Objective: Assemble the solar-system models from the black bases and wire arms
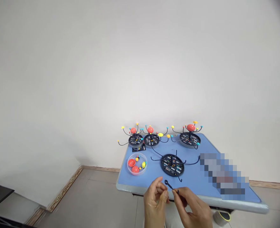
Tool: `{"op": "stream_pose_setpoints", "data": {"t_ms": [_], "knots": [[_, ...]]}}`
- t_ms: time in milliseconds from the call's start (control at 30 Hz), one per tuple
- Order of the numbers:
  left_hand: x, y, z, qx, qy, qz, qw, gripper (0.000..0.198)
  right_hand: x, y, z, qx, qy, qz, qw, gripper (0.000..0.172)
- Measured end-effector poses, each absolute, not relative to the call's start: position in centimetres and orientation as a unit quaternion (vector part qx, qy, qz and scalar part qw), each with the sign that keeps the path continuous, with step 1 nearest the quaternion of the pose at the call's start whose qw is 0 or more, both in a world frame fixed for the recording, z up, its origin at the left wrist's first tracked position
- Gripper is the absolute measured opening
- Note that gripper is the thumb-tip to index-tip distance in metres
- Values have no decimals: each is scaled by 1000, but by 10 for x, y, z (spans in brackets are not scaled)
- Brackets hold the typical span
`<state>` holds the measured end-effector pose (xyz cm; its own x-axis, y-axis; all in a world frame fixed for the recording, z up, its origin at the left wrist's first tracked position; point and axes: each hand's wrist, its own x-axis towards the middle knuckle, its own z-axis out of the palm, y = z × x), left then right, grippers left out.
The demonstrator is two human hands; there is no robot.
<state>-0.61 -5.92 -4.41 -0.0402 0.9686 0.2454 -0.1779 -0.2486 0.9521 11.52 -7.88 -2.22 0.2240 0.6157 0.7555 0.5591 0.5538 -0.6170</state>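
My right hand (193, 205) pinches a thin black arm with a ring end (169, 184) between thumb and fingertips, the ring pointing up and left. Beside the ring, my left hand (155, 201) is loosely curled with fingers apart and no object visible in it. Just beyond both hands, a round black base (172, 169) lies on the table, with several curved black arms spreading from its central post. A clear round bowl (128, 169) to its left holds red half-spheres (135, 169) and small yellow, orange and blue balls.
Three solar system models stand along the back of the blue table (154, 186): one at left (135, 140), one beside it (151, 140), one at right (190, 139). A dark printed card (139, 148) lies under the left one. A blurred-out patch (222, 175) covers the right side.
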Motion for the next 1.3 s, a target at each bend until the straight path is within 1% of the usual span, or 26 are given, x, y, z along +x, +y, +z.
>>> {"op": "stream_pose_setpoints", "data": {"t_ms": [167, 333, 433, 533, 633, 700, 767, 900, 1000, 1067, 1133, 1300], "knots": [[1, -38, -47, 625, 432, 595, 262, 24, 120, -62, -23, -498, -645, -118, 567, 9], [18, -15, -56, 693, 368, 610, 111, 28, 117, -51, -27, -545, -648, -139, 514, 16], [24, -3, -61, 701, 353, 617, 67, 28, 116, -45, -28, -557, -644, -163, 498, 18], [27, 8, -62, 702, 352, 617, 43, 26, 117, -37, -27, -561, -643, -189, 486, 19], [29, 15, -63, 706, 341, 620, 24, 28, 117, -28, -26, -562, -641, -201, 482, 22], [31, 19, -63, 705, 327, 629, 24, 29, 119, -24, -26, -552, -646, -196, 490, 21], [35, 24, -62, 692, 336, 637, 52, 26, 124, -23, -25, -536, -662, -174, 494, 19], [48, 36, -60, 603, 423, 654, 172, 15, 151, -23, -19, -521, -675, -144, 502, 15], [60, 45, -62, 542, 456, 647, 285, 20, 177, -16, -6, -516, -679, -179, 491, 15], [66, 50, -64, 520, 464, 636, 330, 25, 191, -5, 5, -511, -708, -184, 452, 21], [71, 53, -65, 513, 473, 633, 336, 26, 200, 9, 13, -504, -749, -170, 396, 26], [79, 59, -63, 520, 473, 638, 314, 25, 206, 45, 21, -489, -819, -123, 274, 24]]}}
